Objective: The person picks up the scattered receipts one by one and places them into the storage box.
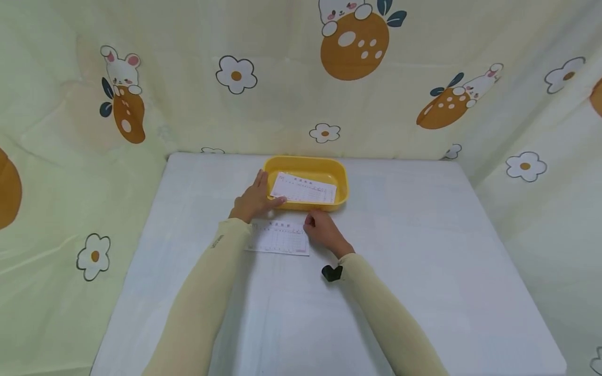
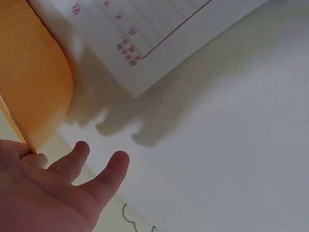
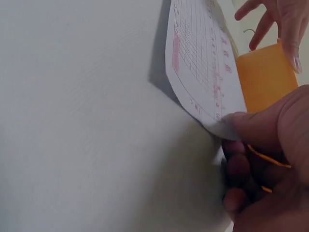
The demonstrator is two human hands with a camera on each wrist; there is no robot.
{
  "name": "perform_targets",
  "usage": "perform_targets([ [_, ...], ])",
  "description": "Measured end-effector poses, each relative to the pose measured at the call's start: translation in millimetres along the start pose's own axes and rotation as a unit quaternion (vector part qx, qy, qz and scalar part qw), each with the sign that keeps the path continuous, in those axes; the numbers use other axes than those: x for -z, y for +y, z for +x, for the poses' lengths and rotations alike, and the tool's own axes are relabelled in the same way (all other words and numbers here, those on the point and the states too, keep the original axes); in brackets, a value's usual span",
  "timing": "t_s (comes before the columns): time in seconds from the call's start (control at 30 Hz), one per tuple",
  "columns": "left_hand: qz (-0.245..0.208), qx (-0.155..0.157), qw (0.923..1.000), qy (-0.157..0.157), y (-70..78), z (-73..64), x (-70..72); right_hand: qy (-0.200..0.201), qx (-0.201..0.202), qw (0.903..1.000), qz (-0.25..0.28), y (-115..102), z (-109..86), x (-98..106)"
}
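Note:
A yellow tray [image 1: 345,190] stands at the far side of the table with a white printed slip [image 1: 305,189] lying in it. My left hand [image 1: 254,198] holds the tray at its left front corner, thumb over the front rim. In the left wrist view two fingers [image 2: 108,176] of it stick out loosely beside the tray. My right hand [image 1: 324,230] pinches the right edge of a second printed slip [image 1: 277,237], just in front of the tray. That slip's pinched corner bends up in the right wrist view, with the thumb [image 3: 253,125] on top.
A white cloth covers the table [image 1: 423,271]. Behind it and at both sides hangs a pale curtain [image 1: 282,115] printed with flowers and rabbits. A small black object [image 1: 332,273] sits at my right wrist.

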State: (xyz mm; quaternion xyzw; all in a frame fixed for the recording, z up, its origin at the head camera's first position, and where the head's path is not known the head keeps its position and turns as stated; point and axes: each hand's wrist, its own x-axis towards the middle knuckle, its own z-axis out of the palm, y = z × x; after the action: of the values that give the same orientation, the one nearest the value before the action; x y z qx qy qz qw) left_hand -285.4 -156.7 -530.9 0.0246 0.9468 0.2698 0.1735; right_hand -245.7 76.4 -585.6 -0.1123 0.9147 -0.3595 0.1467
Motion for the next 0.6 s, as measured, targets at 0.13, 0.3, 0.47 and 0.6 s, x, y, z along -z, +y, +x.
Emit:
perform_targets([
  [0.13, 0.005, 0.006, 1.0, -0.001, -0.6, 1.0, 0.6, 0.004, -0.006, 0.9997, 0.022, 3.8, -3.8, 1.2],
  [0.3, 0.007, 0.006, 1.0, -0.003, 0.0, 1.9, -0.2, 0.011, -0.006, 0.9993, 0.036, 7.7, -9.1, 1.1],
  [0.47, -0.002, 0.014, 0.9999, -0.003, 1.4, 2.0, -1.0, 0.013, -0.001, 0.9986, 0.051, 10.5, -16.3, 2.4],
  [0.6, -0.006, 0.018, 0.9998, -0.006, 0.3, 4.0, -2.8, 0.01, 0.005, 0.9982, 0.058, 14.1, -23.6, 6.7],
])
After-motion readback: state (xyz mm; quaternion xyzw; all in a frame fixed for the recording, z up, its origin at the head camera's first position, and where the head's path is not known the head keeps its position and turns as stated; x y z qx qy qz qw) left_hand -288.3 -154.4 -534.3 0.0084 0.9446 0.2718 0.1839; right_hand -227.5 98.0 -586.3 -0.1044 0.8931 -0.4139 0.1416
